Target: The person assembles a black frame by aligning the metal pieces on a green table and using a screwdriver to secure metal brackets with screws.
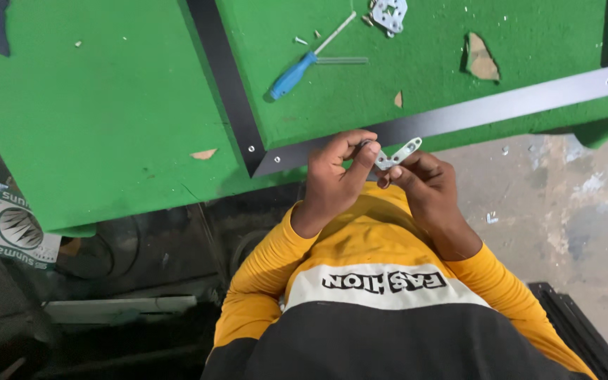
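Both hands pinch a small metal bracket (398, 154) just below the bench (107, 105) edge. The left hand (336, 176) grips its lower end, the right hand (427, 186) holds it from beneath. Its long side slants up to the right. On the green bench lie a blue screwdriver (297, 72), a screw (300, 41) and a metal plate (389, 14).

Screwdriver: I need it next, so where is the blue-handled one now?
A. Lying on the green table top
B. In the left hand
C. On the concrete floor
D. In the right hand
A: the screwdriver lies on the green table, apart from both hands; the left hand and right hand together hold a small metal bracket.
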